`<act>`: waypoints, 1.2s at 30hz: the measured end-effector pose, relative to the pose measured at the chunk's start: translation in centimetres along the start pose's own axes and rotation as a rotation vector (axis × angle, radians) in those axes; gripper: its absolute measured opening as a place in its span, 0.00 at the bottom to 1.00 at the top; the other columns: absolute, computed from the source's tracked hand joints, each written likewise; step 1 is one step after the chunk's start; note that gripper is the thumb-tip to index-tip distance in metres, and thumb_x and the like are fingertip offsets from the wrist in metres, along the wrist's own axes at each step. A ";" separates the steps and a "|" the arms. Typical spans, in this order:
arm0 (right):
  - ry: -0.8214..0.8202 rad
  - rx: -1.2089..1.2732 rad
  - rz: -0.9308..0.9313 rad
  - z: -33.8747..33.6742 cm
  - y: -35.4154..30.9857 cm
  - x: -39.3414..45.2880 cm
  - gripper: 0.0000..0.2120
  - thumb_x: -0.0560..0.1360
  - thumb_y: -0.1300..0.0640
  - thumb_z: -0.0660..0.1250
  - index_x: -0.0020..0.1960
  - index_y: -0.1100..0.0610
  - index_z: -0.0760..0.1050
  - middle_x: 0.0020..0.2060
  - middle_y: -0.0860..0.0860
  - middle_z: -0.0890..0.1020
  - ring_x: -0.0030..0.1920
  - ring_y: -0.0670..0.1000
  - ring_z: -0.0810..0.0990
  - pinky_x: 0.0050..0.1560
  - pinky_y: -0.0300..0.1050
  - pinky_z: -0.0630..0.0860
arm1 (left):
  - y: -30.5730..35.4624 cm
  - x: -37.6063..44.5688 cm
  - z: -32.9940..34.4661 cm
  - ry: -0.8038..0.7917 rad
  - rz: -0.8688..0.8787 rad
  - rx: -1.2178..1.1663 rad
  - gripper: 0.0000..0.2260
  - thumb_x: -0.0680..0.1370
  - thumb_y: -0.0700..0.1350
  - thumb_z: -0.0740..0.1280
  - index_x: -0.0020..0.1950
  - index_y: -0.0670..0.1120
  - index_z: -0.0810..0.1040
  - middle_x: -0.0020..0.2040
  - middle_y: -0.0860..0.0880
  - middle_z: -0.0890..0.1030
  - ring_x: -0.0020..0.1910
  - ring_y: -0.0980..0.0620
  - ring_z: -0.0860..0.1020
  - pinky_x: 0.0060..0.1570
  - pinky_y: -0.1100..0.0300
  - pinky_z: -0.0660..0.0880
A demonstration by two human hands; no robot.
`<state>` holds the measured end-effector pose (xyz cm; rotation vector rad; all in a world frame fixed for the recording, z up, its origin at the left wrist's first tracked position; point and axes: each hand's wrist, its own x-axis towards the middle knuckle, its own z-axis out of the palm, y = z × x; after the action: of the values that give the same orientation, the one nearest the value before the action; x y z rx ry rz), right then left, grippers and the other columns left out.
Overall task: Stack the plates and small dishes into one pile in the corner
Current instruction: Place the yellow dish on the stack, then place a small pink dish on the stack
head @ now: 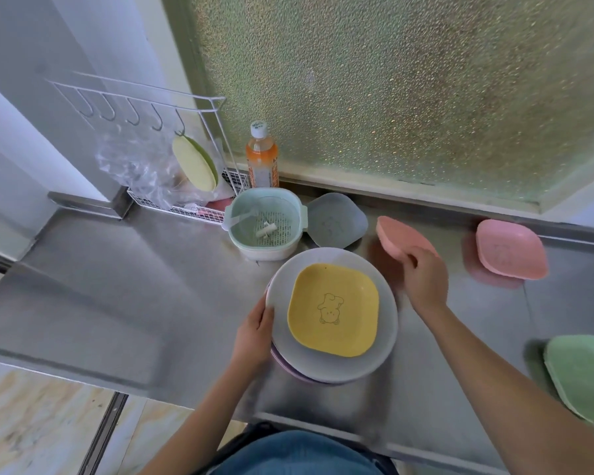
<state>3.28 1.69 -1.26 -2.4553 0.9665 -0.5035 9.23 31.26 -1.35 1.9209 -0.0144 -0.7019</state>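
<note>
Two hands at work on a steel counter [124, 269]: the left hand [254, 332] grips the rim of the plate pile [384, 323], the right hand [426, 279] pinches a tilted pink dish [396, 238].

The dishes look like light, stiff plastic, probably slick; an edge hold seems best, with the yellow dish [333, 310] already topping the pile.

bottle cap [258, 128] writing blurred, nothing readable

Small dish [333, 310] on plate stack [384, 341]; strainer basket [264, 228] behind.
</note>
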 end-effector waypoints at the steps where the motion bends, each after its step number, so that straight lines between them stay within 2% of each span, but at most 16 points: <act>1: 0.061 0.034 -0.012 -0.8 -1.2 -0.7 0.08 0.76 0.62 0.64 0.50 0.62 0.81 0.43 0.59 0.84 0.43 0.61 0.79 0.39 0.45 0.70 | -0.1 0.1 0.0 -0.003 0.002 -0.002 0.19 0.79 0.53 0.55 0.69 0.56 0.71 0.59 0.56 0.78 0.59 0.52 0.75 0.61 0.53 0.71; 3: 0.142 0.040 -0.081 -2.1 -3.6 -3.1 0.06 0.75 0.62 0.65 0.46 0.61 0.80 0.36 0.56 0.82 0.38 0.59 0.78 0.34 0.42 0.65 | -0.3 0.2 -0.1 -0.005 0.006 0.000 0.18 0.80 0.52 0.55 0.68 0.56 0.71 0.59 0.56 0.78 0.59 0.52 0.75 0.61 0.53 0.71; 5: 0.236 -0.039 -0.202 -2.9 -6.0 -6.4 0.05 0.74 0.58 0.66 0.43 0.57 0.80 0.33 0.52 0.81 0.35 0.55 0.79 0.30 0.38 0.63 | -0.5 0.4 -0.3 -0.021 0.019 0.009 0.18 0.79 0.53 0.55 0.68 0.55 0.71 0.59 0.55 0.79 0.60 0.51 0.75 0.62 0.51 0.71; 8: 0.346 -0.136 -0.433 -3.0 -8.7 -11.2 0.06 0.73 0.56 0.65 0.42 0.54 0.81 0.34 0.48 0.82 0.33 0.51 0.78 0.26 0.40 0.67 | -0.4 0.5 -0.6 -0.051 0.032 -0.012 0.16 0.81 0.48 0.56 0.68 0.53 0.72 0.56 0.57 0.78 0.58 0.53 0.75 0.58 0.56 0.71; 11: 0.298 -0.187 -0.551 -2.0 -10.2 -15.0 0.06 0.73 0.56 0.66 0.45 0.53 0.82 0.37 0.48 0.83 0.35 0.51 0.80 0.28 0.43 0.74 | -0.5 0.5 -0.9 -0.083 0.049 -0.015 0.15 0.81 0.46 0.56 0.67 0.52 0.72 0.54 0.57 0.78 0.56 0.53 0.75 0.55 0.58 0.69; 14: 0.177 -0.236 -0.576 -0.2 -10.4 -17.3 0.09 0.68 0.58 0.70 0.48 0.52 0.81 0.38 0.48 0.82 0.38 0.52 0.79 0.32 0.43 0.75 | -0.9 0.8 -1.1 -0.113 0.052 0.003 0.17 0.78 0.51 0.58 0.66 0.51 0.73 0.57 0.52 0.80 0.60 0.48 0.76 0.62 0.50 0.72; 16: 0.101 -0.229 -0.570 0.7 -10.7 -18.0 0.10 0.68 0.58 0.70 0.49 0.51 0.81 0.38 0.48 0.82 0.41 0.52 0.78 0.35 0.44 0.75 | -0.7 0.7 -1.5 -0.142 0.041 -0.016 0.18 0.79 0.52 0.58 0.68 0.51 0.72 0.61 0.50 0.79 0.63 0.48 0.75 0.65 0.49 0.70; 20: -0.019 -0.251 -0.448 1.4 -11.3 -18.1 0.09 0.73 0.53 0.63 0.50 0.50 0.80 0.41 0.47 0.82 0.45 0.53 0.77 0.34 0.45 0.76 | 0.1 0.1 -2.0 -0.212 0.123 -0.028 0.20 0.81 0.53 0.55 0.74 0.55 0.63 0.70 0.54 0.71 0.68 0.52 0.69 0.67 0.57 0.65; 23: -0.094 -0.242 -0.373 1.7 -11.6 -18.1 0.11 0.74 0.51 0.59 0.51 0.50 0.79 0.44 0.47 0.82 0.49 0.52 0.73 0.35 0.46 0.76 | 0.2 -0.1 -1.8 -0.205 0.186 0.118 0.28 0.79 0.58 0.56 0.77 0.56 0.51 0.75 0.53 0.61 0.74 0.51 0.61 0.72 0.54 0.59; 25: -0.129 -0.248 -0.353 1.5 -11.8 -18.1 0.13 0.75 0.49 0.56 0.51 0.49 0.79 0.44 0.46 0.82 0.49 0.52 0.73 0.36 0.47 0.76 | 0.3 -0.2 -1.6 -0.190 0.257 0.269 0.33 0.75 0.63 0.55 0.77 0.57 0.47 0.78 0.53 0.55 0.77 0.52 0.54 0.74 0.48 0.54; 27: -0.203 -0.224 -0.355 1.0 -12.0 -17.9 0.16 0.77 0.48 0.54 0.53 0.50 0.78 0.47 0.47 0.82 0.50 0.54 0.75 0.40 0.48 0.75 | 0.5 -0.1 -1.3 -0.189 0.305 0.418 0.31 0.77 0.63 0.54 0.76 0.58 0.46 0.78 0.51 0.51 0.77 0.51 0.48 0.75 0.47 0.50; 30: -0.325 -0.066 -0.321 0.1 -12.0 -17.1 0.16 0.79 0.50 0.54 0.56 0.54 0.77 0.53 0.49 0.79 0.54 0.53 0.73 0.48 0.47 0.71 | 1.0 0.3 -1.1 -0.170 0.273 0.498 0.27 0.79 0.59 0.55 0.76 0.59 0.50 0.79 0.48 0.49 0.78 0.48 0.45 0.74 0.46 0.49; 32: -0.273 0.032 -0.305 -0.5 -11.6 -16.2 0.15 0.79 0.50 0.55 0.55 0.56 0.77 0.54 0.50 0.78 0.53 0.52 0.75 0.46 0.43 0.70 | 1.2 0.6 -0.9 -0.161 0.289 0.490 0.24 0.79 0.59 0.55 0.75 0.59 0.57 0.78 0.47 0.51 0.77 0.47 0.47 0.74 0.46 0.50; 34: -0.169 0.098 -0.254 -1.3 -10.8 -14.8 0.13 0.79 0.51 0.56 0.54 0.55 0.76 0.54 0.49 0.77 0.46 0.49 0.75 0.43 0.40 0.69 | 1.4 0.8 -0.9 -0.151 0.307 0.429 0.26 0.75 0.64 0.55 0.71 0.58 0.65 0.77 0.45 0.57 0.77 0.46 0.51 0.73 0.44 0.54; 36: -0.082 0.132 -0.171 -2.0 -9.8 -12.9 0.11 0.78 0.51 0.56 0.52 0.54 0.75 0.51 0.48 0.77 0.39 0.47 0.72 0.40 0.43 0.71 | 1.8 1.0 -0.8 -0.115 0.290 0.368 0.28 0.71 0.65 0.54 0.67 0.57 0.72 0.76 0.45 0.61 0.76 0.46 0.54 0.72 0.43 0.57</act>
<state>-1.28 16.68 3.48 -2.4302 0.6725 -0.5017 10.98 30.82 -0.07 2.1633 -0.5163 -0.6423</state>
